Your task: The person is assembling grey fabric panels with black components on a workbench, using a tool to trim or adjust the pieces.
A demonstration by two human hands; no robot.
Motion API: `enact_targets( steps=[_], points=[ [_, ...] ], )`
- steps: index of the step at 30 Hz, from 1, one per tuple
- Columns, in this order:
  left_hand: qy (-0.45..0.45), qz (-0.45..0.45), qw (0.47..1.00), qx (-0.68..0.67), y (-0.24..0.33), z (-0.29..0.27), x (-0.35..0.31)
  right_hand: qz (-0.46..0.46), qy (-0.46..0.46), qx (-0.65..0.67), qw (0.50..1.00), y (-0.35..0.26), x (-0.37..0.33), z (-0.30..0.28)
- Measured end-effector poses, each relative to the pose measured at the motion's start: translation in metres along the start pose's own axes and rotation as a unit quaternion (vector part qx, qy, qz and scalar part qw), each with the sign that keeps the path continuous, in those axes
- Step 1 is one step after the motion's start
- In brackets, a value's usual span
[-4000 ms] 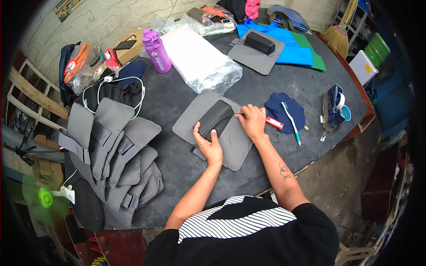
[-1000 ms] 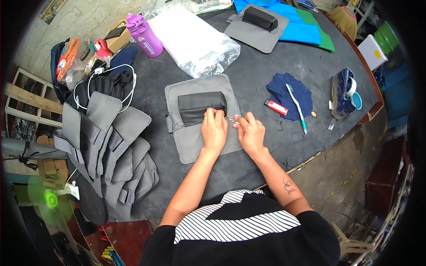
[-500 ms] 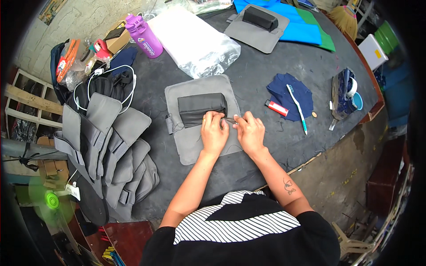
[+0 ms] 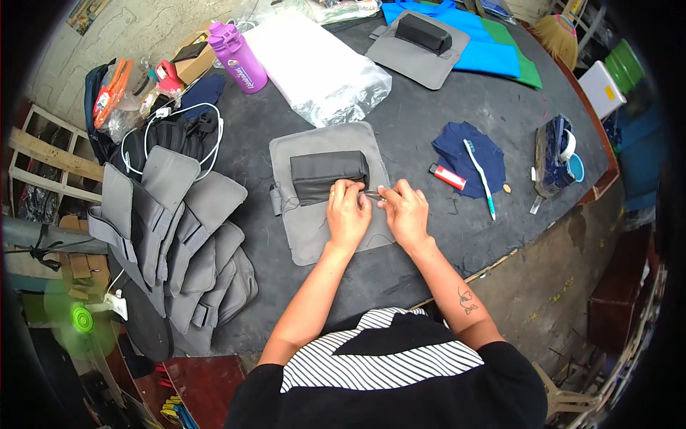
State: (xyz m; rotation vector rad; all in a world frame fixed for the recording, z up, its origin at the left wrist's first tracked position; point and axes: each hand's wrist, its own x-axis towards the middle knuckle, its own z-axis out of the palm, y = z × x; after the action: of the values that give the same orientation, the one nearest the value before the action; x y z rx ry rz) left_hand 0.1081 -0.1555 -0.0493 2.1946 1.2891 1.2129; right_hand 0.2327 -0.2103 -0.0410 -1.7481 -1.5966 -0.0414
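where panel [image 4: 309,232] ends, lighter [image 4: 449,177] lies nearby

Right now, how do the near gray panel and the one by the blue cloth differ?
The near panel lies under the left hand, with the right hand at its edge; the far panel lies untouched. The near panel's black box runs nearly level across the picture; the far panel's box slants down rightward. Both are gray with a black box.

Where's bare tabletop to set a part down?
Free: black tabletop between the purple bottle and the worked-on grey panel; another patch between the navy cloth and green fabric. Crowded: the left side, with heaped grey pieces, and the far edge, with a bagged white bundle.
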Motion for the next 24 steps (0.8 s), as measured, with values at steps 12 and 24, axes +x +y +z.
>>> enact_targets(
  steps=[12,24],
  points=[
    [-0.010,0.011,1.000,-0.008,0.001,-0.005,0.001,-0.023,0.012,-0.029,0.999,0.000,0.003,0.001],
    [-0.030,-0.040,0.999,-0.020,-0.018,-0.083,0.020,0.163,0.061,0.181,0.968,0.011,0.002,-0.039]
  ],
)
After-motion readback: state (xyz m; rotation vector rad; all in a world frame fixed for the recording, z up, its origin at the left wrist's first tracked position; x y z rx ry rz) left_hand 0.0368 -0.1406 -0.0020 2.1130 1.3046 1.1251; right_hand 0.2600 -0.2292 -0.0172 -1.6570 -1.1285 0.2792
